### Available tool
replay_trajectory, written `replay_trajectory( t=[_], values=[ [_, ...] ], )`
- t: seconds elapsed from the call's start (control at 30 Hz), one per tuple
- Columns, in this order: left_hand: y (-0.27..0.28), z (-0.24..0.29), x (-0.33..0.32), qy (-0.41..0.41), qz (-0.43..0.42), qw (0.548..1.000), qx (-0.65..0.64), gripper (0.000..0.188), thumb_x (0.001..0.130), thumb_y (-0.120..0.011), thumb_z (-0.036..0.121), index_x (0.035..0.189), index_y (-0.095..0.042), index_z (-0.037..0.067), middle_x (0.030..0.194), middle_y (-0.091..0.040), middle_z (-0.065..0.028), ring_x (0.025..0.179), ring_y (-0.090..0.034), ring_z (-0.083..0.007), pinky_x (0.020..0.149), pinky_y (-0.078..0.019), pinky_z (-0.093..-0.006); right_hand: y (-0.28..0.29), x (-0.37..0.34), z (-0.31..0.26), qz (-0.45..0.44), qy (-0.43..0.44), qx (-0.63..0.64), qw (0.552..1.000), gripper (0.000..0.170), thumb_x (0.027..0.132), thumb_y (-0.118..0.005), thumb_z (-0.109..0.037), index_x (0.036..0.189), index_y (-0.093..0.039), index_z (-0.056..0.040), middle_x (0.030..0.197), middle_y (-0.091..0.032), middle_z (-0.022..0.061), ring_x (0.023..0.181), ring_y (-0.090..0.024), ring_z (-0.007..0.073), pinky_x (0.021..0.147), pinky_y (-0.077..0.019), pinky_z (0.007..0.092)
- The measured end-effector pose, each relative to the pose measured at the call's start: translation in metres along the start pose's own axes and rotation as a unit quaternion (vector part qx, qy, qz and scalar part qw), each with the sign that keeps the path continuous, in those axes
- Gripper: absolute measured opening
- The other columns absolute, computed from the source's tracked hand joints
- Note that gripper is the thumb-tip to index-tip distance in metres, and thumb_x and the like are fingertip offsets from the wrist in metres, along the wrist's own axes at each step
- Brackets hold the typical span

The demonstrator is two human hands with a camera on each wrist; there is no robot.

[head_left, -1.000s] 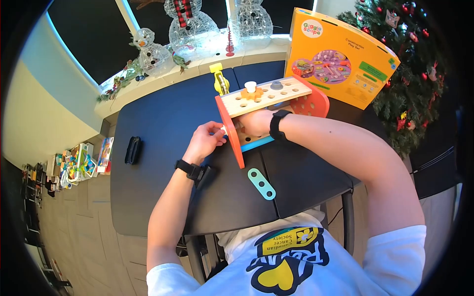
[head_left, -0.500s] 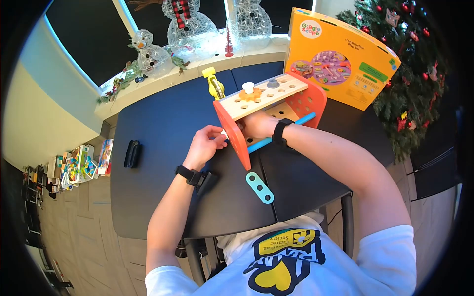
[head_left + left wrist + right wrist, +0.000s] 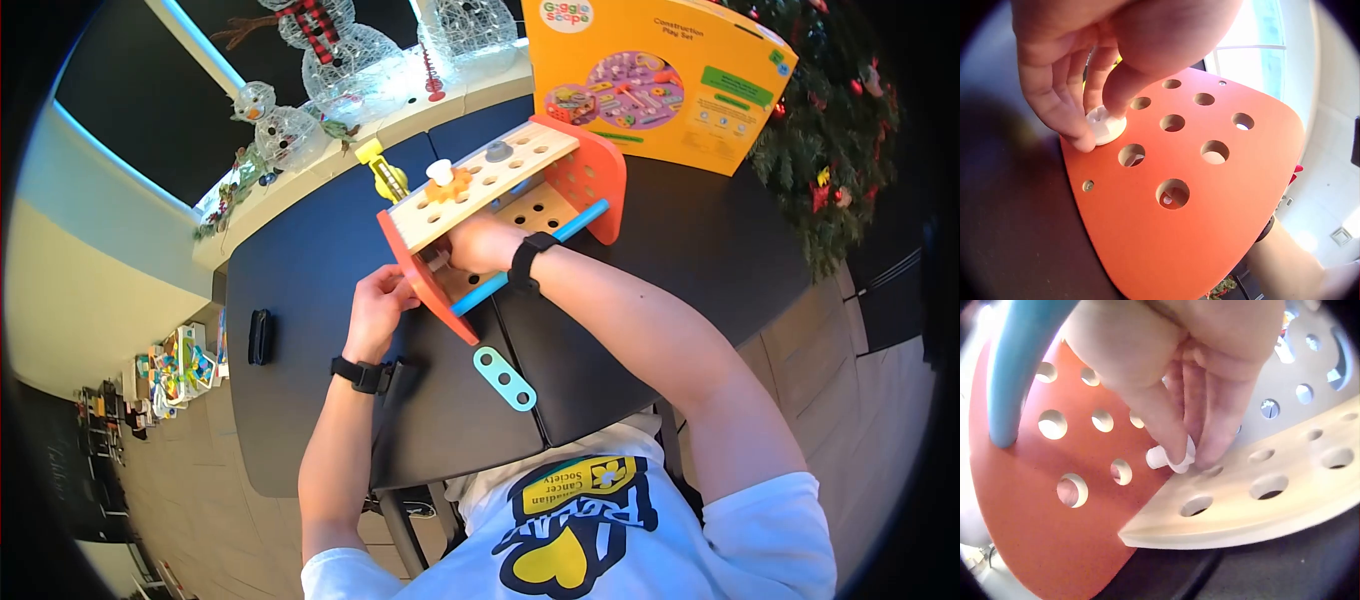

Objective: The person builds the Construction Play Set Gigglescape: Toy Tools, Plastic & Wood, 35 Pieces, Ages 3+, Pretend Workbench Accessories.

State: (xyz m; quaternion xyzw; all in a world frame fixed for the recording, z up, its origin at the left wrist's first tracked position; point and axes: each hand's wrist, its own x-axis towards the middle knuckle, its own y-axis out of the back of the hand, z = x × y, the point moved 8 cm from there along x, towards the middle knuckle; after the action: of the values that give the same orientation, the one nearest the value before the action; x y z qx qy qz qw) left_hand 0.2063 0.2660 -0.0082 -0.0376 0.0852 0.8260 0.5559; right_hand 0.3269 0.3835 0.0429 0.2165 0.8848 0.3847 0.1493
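A toy workbench has orange-red side panels (image 3: 1179, 156), pale wooden shelves (image 3: 480, 180) with holes and a blue rod (image 3: 480, 292). Outside the nearer side panel, my left hand (image 3: 374, 312) pinches a white round piece (image 3: 1106, 127) against the panel between thumb and fingers. My right hand (image 3: 1191, 369) reaches inside under the top shelf, its fingertips pinching a white piece with a stub (image 3: 1159, 457) beside the panel's inner face. On the top shelf stand an orange gear with a white knob (image 3: 439, 172) and a grey piece (image 3: 498, 151).
A teal strip with three holes (image 3: 504, 379) lies on the black table (image 3: 440, 430) in front of the bench. Behind the bench are a yellow toy piece (image 3: 382, 172) and an orange box (image 3: 650, 80). A black case (image 3: 261, 337) lies at the left.
The head view has shifted, and the bench sits further left in it. Both hands keep their places at the side panel; the right stays inside, the left outside.
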Motion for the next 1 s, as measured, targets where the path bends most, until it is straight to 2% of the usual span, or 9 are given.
replay_trajectory(
  t=[0.13,0.23,0.33,0.5,0.57,0.63,0.77,0.87,1.0],
  values=[
    [-0.002,0.004,-0.006,0.012,0.022,1.000,0.006,0.023,0.105,-0.061,0.015,0.113,-0.067,-0.006,0.104,-0.074,-0.0100,0.090,-0.071,-0.0157,0.084,-0.0584,-0.0319,0.000,-0.001,0.000,-0.002,0.008,0.009,1.000,0.038,0.091,-0.058,0.002,0.128,-0.063,-0.0034,0.129,-0.067,0.0210,0.122,-0.062,0.0376,0.098,-0.0523,0.0418],
    [-0.004,0.005,-0.008,0.016,0.033,0.999,0.006,0.024,0.105,-0.060,0.015,0.114,-0.067,-0.005,0.105,-0.074,-0.0101,0.091,-0.071,-0.0162,0.084,-0.0590,-0.0326,-0.003,0.002,0.004,0.009,-0.001,0.016,1.000,0.031,0.086,-0.062,0.003,0.116,-0.067,-0.0029,0.117,-0.071,0.0185,0.112,-0.066,0.0359,0.093,-0.0527,0.0409],
    [-0.009,0.010,-0.011,0.013,0.035,0.999,-0.005,0.023,0.105,-0.060,0.014,0.114,-0.068,-0.006,0.105,-0.074,-0.0101,0.091,-0.072,-0.0170,0.084,-0.0596,-0.0332,-0.006,0.005,0.006,0.038,0.022,0.005,0.999,0.031,0.088,-0.061,0.003,0.118,-0.065,-0.0026,0.120,-0.070,0.0182,0.115,-0.065,0.0352,0.094,-0.0525,0.0408],
    [-0.008,0.009,-0.011,0.002,0.031,1.000,-0.006,0.023,0.105,-0.059,0.013,0.114,-0.068,-0.006,0.105,-0.074,-0.0106,0.091,-0.073,-0.0181,0.084,-0.0603,-0.0338,-0.022,0.018,0.019,0.063,0.041,0.135,0.988,0.035,0.089,-0.062,0.005,0.123,-0.063,-0.0025,0.122,-0.070,0.0182,0.117,-0.065,0.0346,0.096,-0.0528,0.0410],
    [-0.007,0.009,-0.010,-0.001,0.034,0.999,-0.003,0.022,0.105,-0.059,0.013,0.113,-0.067,-0.006,0.104,-0.074,-0.0109,0.089,-0.073,-0.0183,0.084,-0.0603,-0.0337,-0.017,0.012,0.012,0.055,0.049,0.122,0.990,0.036,0.089,-0.061,0.005,0.124,-0.063,-0.0024,0.122,-0.070,0.0184,0.117,-0.065,0.0346,0.097,-0.0528,0.0412],
    [-0.007,0.008,-0.009,0.003,0.033,0.999,0.000,0.022,0.105,-0.059,0.013,0.112,-0.067,-0.006,0.104,-0.074,-0.0111,0.088,-0.073,-0.0183,0.083,-0.0603,-0.0335,-0.008,0.000,0.000,0.039,0.076,0.016,0.996,0.036,0.089,-0.061,0.006,0.124,-0.063,-0.0022,0.122,-0.070,0.0187,0.116,-0.065,0.0347,0.097,-0.0530,0.0415],
    [-0.005,0.004,-0.007,0.010,0.038,0.999,0.000,0.022,0.105,-0.059,0.013,0.110,-0.067,-0.006,0.102,-0.074,-0.0108,0.087,-0.073,-0.0184,0.082,-0.0603,-0.0334,-0.008,0.000,0.000,0.032,0.057,0.020,0.998,0.038,0.087,-0.061,0.006,0.124,-0.063,-0.0026,0.122,-0.069,0.0191,0.115,-0.065,0.0355,0.096,-0.0535,0.0421],
    [-0.004,0.002,-0.006,0.010,0.041,0.999,0.006,0.022,0.105,-0.058,0.013,0.110,-0.066,-0.006,0.102,-0.074,-0.0109,0.087,-0.073,-0.0184,0.082,-0.0603,-0.0333,-0.009,0.003,0.000,0.059,0.081,0.032,0.994,0.038,0.087,-0.061,0.005,0.125,-0.063,-0.0029,0.122,-0.069,0.0188,0.115,-0.065,0.0356,0.096,-0.0536,0.0418],
    [-0.005,0.002,-0.005,0.018,0.043,0.999,0.009,0.022,0.106,-0.056,0.012,0.111,-0.066,-0.007,0.101,-0.074,-0.0112,0.087,-0.073,-0.0185,0.081,-0.0603,-0.0331,-0.009,0.001,0.001,0.025,0.049,0.045,0.997,0.041,0.089,-0.060,0.004,0.129,-0.061,-0.0034,0.127,-0.068,0.0186,0.119,-0.064,0.0354,0.099,-0.0530,0.0418]
  ],
)
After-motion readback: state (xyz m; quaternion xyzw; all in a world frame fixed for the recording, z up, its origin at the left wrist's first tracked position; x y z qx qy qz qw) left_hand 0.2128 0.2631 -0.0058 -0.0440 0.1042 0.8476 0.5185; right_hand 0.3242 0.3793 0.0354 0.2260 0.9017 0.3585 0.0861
